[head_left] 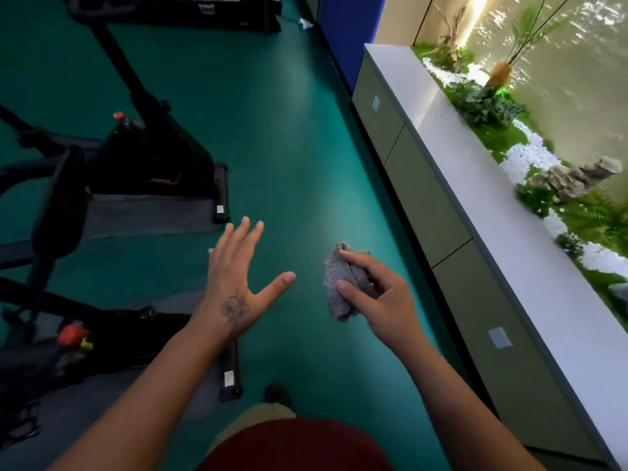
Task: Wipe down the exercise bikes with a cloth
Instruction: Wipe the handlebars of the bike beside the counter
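My right hand (pixel 380 297) holds a crumpled grey cloth (pixel 336 287) over the green floor, fingers curled round it. My left hand (pixel 238 283) hovers beside it with fingers spread, holding nothing. A black exercise bike (pixel 159 154) stands on a grey mat at the left, its base bar toward me. A second black bike (pixel 102 338) with a red knob sits nearer at the lower left, partly hidden behind my left forearm. Neither hand touches a bike.
A long grey cabinet with a white top (pixel 482 185) runs along the right, with plants and rocks (pixel 571 178) behind it. A blue wall panel (pixel 350 32) stands at the far end. Another black machine (pixel 176 8) sits at the top. My foot (pixel 277 394) is on the green floor.
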`<state>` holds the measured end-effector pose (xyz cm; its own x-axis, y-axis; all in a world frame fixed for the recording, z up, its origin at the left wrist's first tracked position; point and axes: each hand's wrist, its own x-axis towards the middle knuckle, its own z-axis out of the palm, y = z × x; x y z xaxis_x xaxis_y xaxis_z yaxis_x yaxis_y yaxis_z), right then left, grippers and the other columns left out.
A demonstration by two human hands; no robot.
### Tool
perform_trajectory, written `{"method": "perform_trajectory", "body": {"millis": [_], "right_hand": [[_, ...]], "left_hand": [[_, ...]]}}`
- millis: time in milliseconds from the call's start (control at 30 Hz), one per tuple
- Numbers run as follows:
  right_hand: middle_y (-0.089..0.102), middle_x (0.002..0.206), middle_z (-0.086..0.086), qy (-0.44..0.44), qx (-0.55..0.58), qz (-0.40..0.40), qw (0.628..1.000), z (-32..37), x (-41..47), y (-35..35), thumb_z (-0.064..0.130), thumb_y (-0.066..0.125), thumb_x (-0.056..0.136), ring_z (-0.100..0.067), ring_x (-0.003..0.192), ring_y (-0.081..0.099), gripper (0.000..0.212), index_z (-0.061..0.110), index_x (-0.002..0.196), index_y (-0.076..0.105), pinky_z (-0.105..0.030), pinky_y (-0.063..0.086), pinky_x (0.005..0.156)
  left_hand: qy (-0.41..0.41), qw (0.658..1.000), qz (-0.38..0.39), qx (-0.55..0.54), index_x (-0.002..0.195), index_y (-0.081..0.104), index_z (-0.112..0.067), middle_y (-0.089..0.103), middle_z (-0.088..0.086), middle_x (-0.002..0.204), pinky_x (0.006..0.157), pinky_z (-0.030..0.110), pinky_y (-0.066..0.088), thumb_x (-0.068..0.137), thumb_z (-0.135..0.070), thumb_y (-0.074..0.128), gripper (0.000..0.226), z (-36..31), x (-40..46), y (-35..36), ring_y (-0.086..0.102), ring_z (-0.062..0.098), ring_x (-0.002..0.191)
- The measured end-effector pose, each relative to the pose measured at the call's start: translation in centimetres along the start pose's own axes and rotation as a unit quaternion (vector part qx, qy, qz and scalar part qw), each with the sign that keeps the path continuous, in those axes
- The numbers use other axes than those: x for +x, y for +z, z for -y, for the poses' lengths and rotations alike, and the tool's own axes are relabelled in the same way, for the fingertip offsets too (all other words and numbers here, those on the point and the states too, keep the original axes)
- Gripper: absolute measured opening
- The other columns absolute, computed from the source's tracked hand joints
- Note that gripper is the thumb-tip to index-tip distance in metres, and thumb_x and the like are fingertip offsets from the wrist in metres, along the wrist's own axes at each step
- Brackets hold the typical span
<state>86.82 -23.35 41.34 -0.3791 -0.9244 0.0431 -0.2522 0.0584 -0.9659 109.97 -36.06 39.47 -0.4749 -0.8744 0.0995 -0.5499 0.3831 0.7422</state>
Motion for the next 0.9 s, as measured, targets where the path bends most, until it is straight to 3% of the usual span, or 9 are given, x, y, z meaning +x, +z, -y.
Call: {"method": "perform_trajectory", "body": {"millis": [133,500,667,900], "right_hand": [[0.073,0.130,0.010,-0.014,0.005,0.024,1.000,0.1,4.9,0.1,0.005,0.081,0.090,-0.013,0.124,0.067,0.041,0.020,0.128,0.074,-0.037,0.051,0.110],[0.073,0.127,0.012,-0.015,0.025,0.165,0.986,-1.5,17.0,1.7,0.008,0.082,0.090,-0.011,0.121,0.068,0.042,0.028,0.126,0.074,-0.031,0.053,0.105],[0.074,0.126,0.010,-0.021,0.044,0.242,0.969,-2.6,24.0,1.5,0.010,0.081,0.091,-0.013,0.120,0.069,0.041,0.031,0.125,0.074,-0.035,0.054,0.105],[0.072,0.129,0.014,-0.051,0.050,0.365,0.928,-3.2,33.3,1.2,0.010,0.081,0.091,-0.011,0.123,0.067,0.039,0.027,0.126,0.073,-0.036,0.052,0.107]], "left_hand": [[-0.024,1.000,-0.011,-0.005,0.168,0.026,-0.033,0.007,-0.008,0.179,0.132,0.062,0.006,0.082,-0.087,0.051,0.104,0.4,2.8,0.4,-0.007,0.011,0.165],[-0.155,0.984,-0.081,-0.032,0.172,0.010,-0.031,0.004,-0.023,0.173,0.133,0.057,0.012,0.083,-0.084,0.055,0.112,1.8,7.6,1.5,-0.008,-0.001,0.162],[-0.212,0.968,-0.130,-0.036,0.171,0.007,-0.035,0.005,-0.028,0.168,0.133,0.056,0.013,0.082,-0.085,0.055,0.113,0.7,11.2,2.9,-0.009,-0.005,0.160],[-0.292,0.931,-0.218,-0.025,0.171,0.007,-0.035,0.005,-0.019,0.177,0.134,0.055,0.011,0.083,-0.086,0.054,0.112,-2.0,16.0,4.8,-0.008,-0.002,0.162]]}}
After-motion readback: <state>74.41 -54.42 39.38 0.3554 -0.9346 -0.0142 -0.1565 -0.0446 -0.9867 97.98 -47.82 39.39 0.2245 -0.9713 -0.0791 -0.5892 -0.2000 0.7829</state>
